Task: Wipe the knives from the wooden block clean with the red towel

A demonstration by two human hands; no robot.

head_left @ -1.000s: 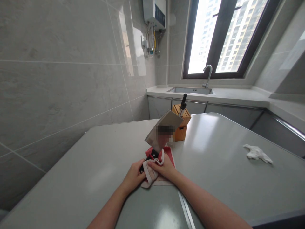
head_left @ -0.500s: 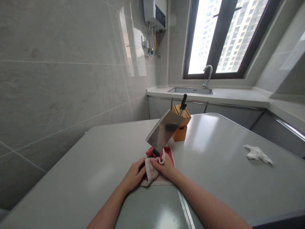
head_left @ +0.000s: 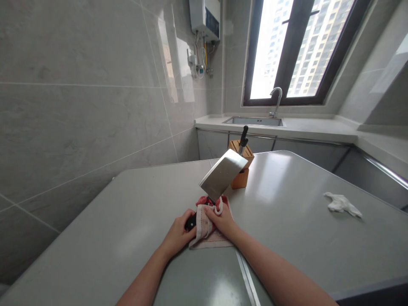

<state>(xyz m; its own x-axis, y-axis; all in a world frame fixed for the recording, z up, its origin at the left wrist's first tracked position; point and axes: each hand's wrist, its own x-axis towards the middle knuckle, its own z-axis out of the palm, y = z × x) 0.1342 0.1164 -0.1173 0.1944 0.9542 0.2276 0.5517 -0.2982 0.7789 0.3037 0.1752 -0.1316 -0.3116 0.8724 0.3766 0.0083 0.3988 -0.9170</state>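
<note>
A cleaver [head_left: 223, 174] with a broad steel blade is held tilted over the table, its blade pointing away from me and to the right. My left hand [head_left: 179, 233] is closed round the end of its black riveted handle. A red and white cloth [head_left: 204, 225] is wrapped about the handle near the blade. My right hand [head_left: 225, 222] grips that cloth, thumb on top, pressing it round the handle. Part of the cloth spreads on the table under my hands. Most of the handle is hidden by cloth and fingers.
Just behind the blade stands a wooden knife block [head_left: 239, 180] with a black-handled knife [head_left: 244, 138] in it. A crumpled white cloth or tissue [head_left: 342, 204] lies to the right on the grey table [head_left: 127, 212]. Farther back are a sink [head_left: 255, 121] and a faucet [head_left: 277, 101].
The cleaver has turned a little, so its blade face catches more light and sits slightly to the right. More of the handle's end shows by my left hand. Both hands keep their hold.
</note>
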